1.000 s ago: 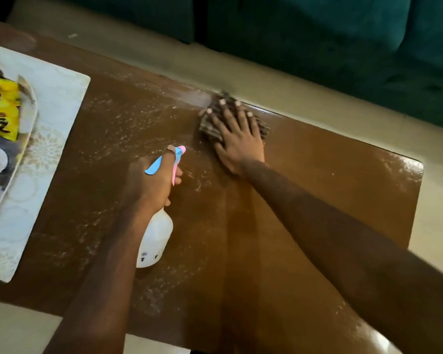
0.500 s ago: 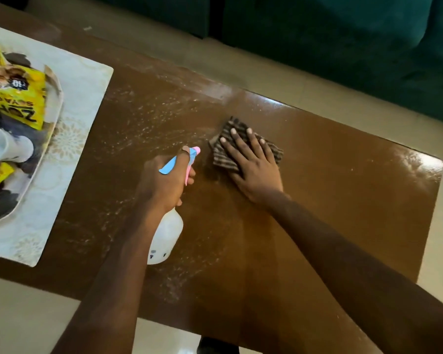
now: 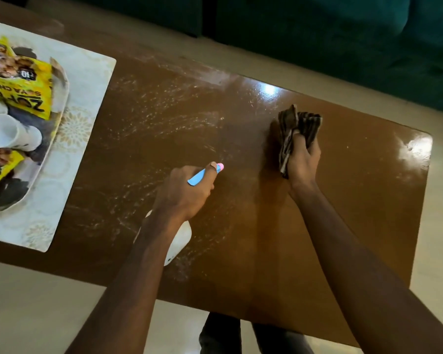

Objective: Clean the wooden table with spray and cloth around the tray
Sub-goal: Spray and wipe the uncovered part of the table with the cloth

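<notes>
My left hand grips a white spray bottle with a blue and pink trigger head, held over the middle of the brown wooden table. My right hand clutches a bunched brown striped cloth, lifted a little above the table's right part. White spray streaks cover the table between the bottle and the tray. The tray sits at the far left on a pale patterned placemat.
The tray holds yellow snack packets and white cups. A dark green sofa runs along the far side. Pale floor surrounds the table, and my legs show below its near edge.
My right hand went from pressing the cloth flat on the table to bunching it in a fist and lifting it. The left hand kept hold of the spray bottle.
</notes>
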